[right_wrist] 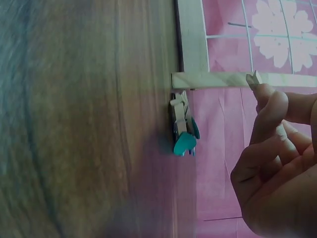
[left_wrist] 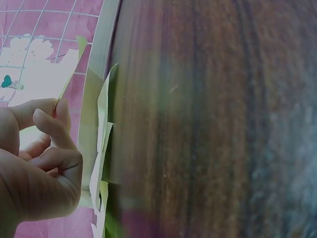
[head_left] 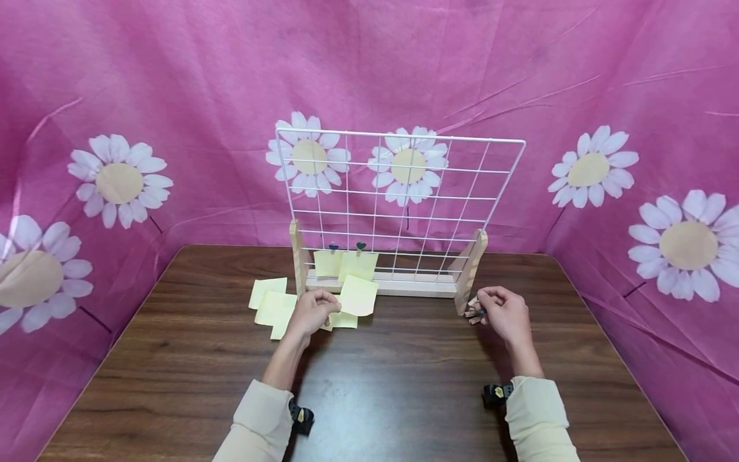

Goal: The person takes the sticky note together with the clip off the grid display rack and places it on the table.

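My left hand [head_left: 314, 312] pinches a yellow sticky note [head_left: 359, 296] by its edge, in front of the lower part of the white wire grid [head_left: 424, 215]. Two more notes [head_left: 359, 263] hang on the grid from small clips with heart shapes, a blue one [head_left: 333, 246] and a green one [head_left: 361, 246]. Beside the grid's right wooden foot, my right hand [head_left: 507, 312] pinches a small wooden clothespin [right_wrist: 253, 79]; only its end shows past the fingertips. Below that hand, several clothespins with teal hearts [right_wrist: 184, 143] lie on the table.
Loose sticky notes [head_left: 271, 308] lie around and beyond my left hand, partly hidden by it. Wooden feet [head_left: 476, 269] and a pale wooden base bar [head_left: 416, 288] carry the grid on the brown table [head_left: 392, 385]. A pink cloth with daisies surrounds the table.
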{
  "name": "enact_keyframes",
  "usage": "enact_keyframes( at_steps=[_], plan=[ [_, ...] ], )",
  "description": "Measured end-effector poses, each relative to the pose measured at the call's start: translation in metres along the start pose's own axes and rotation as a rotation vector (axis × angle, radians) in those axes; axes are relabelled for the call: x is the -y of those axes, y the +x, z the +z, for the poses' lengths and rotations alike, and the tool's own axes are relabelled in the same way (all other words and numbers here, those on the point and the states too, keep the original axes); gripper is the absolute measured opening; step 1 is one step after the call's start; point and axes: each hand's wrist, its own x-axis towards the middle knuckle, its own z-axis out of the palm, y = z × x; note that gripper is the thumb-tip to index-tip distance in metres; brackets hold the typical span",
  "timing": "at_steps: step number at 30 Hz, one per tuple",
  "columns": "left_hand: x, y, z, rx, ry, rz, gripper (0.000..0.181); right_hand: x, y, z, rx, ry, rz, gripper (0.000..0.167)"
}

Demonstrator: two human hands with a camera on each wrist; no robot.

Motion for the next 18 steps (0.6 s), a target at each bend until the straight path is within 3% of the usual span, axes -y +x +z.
enact_keyframes(
  at_steps=[9,18],
  plan=[
    [0.006,-0.002,-0.001,-0.004,0.115,0.03,0.004,-0.011,0.0,-0.004,0.066,-0.128,0.03,0.026],
    [0.01,-0.005,-0.003,-0.001,0.167,-0.017,0.005,-0.02,0.003,-0.004,0.116,-0.135,0.046,0.029]
  ],
)
